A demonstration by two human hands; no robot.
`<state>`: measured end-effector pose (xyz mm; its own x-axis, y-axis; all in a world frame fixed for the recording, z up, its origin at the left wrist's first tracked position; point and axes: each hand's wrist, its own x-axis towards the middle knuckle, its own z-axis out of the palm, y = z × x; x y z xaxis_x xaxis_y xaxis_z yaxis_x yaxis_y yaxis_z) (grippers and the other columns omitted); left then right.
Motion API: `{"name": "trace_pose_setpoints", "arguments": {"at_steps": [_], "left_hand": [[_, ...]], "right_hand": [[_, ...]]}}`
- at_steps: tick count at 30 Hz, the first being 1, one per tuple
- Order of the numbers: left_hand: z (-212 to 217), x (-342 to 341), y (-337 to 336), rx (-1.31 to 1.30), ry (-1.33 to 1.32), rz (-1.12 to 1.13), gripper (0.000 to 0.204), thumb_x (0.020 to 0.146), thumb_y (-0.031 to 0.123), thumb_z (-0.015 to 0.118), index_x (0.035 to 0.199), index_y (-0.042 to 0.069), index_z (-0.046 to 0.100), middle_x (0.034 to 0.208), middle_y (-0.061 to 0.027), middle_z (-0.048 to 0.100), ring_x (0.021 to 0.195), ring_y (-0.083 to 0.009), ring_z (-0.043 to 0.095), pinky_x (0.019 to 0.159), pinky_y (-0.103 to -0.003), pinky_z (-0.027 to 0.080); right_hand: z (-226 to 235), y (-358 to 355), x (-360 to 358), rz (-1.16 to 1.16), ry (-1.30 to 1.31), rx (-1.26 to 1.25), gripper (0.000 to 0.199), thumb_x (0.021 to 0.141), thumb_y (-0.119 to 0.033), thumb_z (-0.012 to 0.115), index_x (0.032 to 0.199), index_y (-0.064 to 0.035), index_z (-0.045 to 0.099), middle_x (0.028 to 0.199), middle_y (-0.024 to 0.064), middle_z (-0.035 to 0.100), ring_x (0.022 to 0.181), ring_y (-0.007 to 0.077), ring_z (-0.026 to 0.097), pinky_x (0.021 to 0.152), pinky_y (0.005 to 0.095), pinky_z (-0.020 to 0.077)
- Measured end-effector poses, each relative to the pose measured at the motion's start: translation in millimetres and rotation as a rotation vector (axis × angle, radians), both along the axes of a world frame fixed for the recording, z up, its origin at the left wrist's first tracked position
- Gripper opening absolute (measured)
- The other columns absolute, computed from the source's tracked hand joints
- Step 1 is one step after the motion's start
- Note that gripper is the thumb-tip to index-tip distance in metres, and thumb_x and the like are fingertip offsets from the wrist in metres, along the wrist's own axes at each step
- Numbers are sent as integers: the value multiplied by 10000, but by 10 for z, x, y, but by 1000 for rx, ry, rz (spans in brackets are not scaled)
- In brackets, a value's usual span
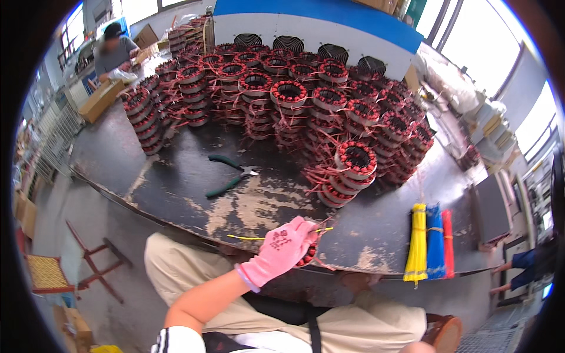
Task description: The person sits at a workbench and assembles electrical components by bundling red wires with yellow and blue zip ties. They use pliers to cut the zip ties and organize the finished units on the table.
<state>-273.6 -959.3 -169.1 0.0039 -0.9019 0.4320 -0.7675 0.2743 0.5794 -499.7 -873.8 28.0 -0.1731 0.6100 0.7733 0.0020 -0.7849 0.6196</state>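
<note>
Cardboard box sits at ten o'clock from the frame centre, on the far left end of the dark work table, with another person bent over it. Moving right, I see green-handled pliers lying flat on the bare table just left of centre, jaws pointing toward three o'clock.

At six o'clock from the pliers I see my left hand, in a pink glove, raised at the near table edge. Its fingers are curled nearly closed and pinch a thin yellow sleeve that runs level from nine to three o'clock across the fingertips. Directly under the glove, partly hidden, I see a copper-wound stator at the table edge, touching or just below the hand; I cannot tell which. My right hand is not visible, so I cannot tell its state.

Stacked stators fill the table from eleven to two o'clock, with red lead wires hanging down. The nearest stack stands at one o'clock from the glove.

At three o'clock from the glove I see three bundles lying side by side: yellow sleeving, blue sleeving and red sleeving.
</note>
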Motion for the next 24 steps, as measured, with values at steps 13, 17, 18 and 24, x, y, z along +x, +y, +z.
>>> {"name": "trace_pose_setpoints", "arguments": {"at_steps": [13,17,18,24], "left_hand": [[-7,51,-72,96,247,-169,285,888,-11,568,1164,57,583,968,-109,602,881,-299,670,720,-381,541],[-5,26,-73,10,185,-143,224,908,68,617,1131,60,605,997,-107,613,835,-332,669,659,-402,537],[0,29,-72,19,186,-139,225,909,59,609,1134,57,602,985,-111,611,836,-333,666,667,-398,534],[11,52,-51,28,160,-126,209,915,58,598,1123,59,597,955,-115,613,825,-335,661,669,-395,527]], "right_hand": [[-1730,-1629,343,-122,1223,2486,255,918,-239,655,1099,-64,692,845,10,653,724,88,571,615,250,435],[-1864,-1798,442,449,1286,2619,267,925,-285,665,1097,-84,699,810,-102,582,687,-10,469,571,175,348],[-1865,-1825,445,539,1314,2635,259,916,-280,677,1093,-91,692,821,-116,583,667,-15,440,558,174,323],[-1898,-1787,472,647,1294,2638,220,935,-214,665,1114,-85,667,899,-99,612,684,-19,463,569,165,326]]}}
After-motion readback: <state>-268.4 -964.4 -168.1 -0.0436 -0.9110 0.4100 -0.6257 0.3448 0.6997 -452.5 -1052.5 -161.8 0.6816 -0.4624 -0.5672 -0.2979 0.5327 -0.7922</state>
